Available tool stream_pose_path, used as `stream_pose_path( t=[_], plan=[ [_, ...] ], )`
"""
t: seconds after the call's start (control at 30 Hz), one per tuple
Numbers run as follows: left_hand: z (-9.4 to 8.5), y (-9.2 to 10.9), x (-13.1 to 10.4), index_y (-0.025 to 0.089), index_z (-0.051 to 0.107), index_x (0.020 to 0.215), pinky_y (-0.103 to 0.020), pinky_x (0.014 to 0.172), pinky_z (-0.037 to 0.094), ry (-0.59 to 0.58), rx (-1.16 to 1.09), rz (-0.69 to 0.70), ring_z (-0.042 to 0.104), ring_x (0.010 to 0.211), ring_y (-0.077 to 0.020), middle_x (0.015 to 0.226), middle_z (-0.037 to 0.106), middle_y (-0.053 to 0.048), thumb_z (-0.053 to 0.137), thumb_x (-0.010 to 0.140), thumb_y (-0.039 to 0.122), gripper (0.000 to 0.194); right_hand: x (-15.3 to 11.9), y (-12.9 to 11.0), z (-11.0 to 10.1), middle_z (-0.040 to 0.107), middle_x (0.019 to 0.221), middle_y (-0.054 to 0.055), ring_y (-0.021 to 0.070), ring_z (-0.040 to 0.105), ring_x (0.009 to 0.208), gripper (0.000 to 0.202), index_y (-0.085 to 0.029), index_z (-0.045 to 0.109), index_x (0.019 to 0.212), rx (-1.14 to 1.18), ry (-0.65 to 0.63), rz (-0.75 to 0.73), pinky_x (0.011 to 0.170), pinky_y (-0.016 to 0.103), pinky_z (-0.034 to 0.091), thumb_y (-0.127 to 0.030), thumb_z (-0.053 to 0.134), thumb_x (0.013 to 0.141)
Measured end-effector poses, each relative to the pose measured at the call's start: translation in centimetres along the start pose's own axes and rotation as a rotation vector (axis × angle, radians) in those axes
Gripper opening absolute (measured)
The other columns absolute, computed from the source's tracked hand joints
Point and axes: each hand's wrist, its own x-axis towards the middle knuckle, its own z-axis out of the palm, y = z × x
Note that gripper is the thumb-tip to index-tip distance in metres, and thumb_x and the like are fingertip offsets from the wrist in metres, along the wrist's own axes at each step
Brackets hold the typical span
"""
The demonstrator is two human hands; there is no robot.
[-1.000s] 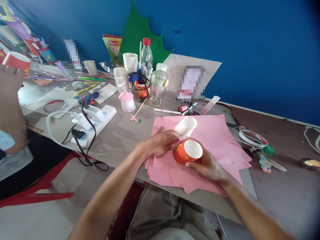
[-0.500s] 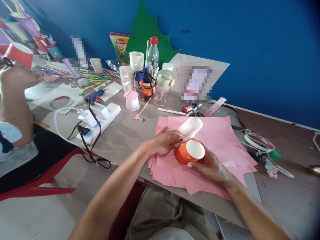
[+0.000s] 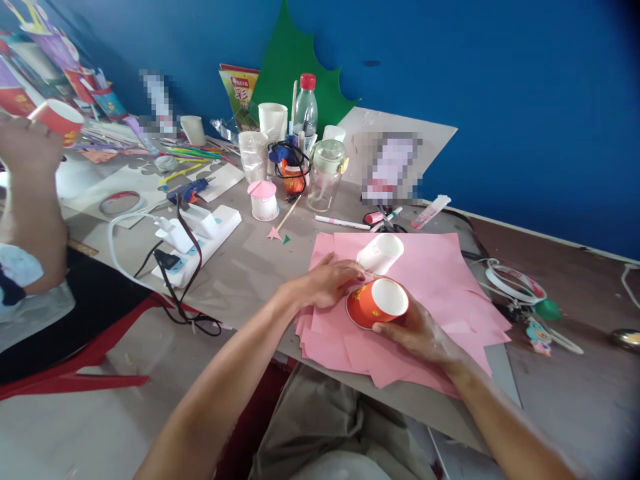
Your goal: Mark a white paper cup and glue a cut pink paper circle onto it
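Note:
My right hand is wrapped round a red paper cup with gold marks, its thumb along the near side. The cup rests on a pile of pink paper sheets, a round white end facing up. Just left of it lies my left hand, palm down on the paper, fingers loosely stretched towards the gap between the cups. Its fingertips are close to the red cup; whether they touch it I cannot tell. Behind stands a white paper cup with faint pink marks.
To the left are a white power strip with cables, a glue gun and a small pink-topped cup. A glass jar and a bottle stand behind. At far left, another person's hand holds a red cup.
My hands and the red cup stay practically in place. At the far left, the other person's hand and red cup have shifted, the cup now slightly lower and further right.

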Motion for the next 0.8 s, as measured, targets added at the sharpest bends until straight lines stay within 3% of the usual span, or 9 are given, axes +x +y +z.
stream_pose_path(
  t=[0.8],
  plan=[
    [-0.12,0.11,-0.01,0.031,0.055,0.122,-0.045,0.116,0.01,-0.008,0.013,0.003,0.049,0.127,-0.0182,0.132,0.058,0.0,0.036,0.096,0.027,0.032,0.0,-0.21,0.01,0.059,0.129,0.01,0.0281,0.057,0.117,0.065,-0.024,0.044,0.136,0.041,-0.028,0.009,0.1,0.044,0.049,-0.036,0.073,0.079]
  ],
)
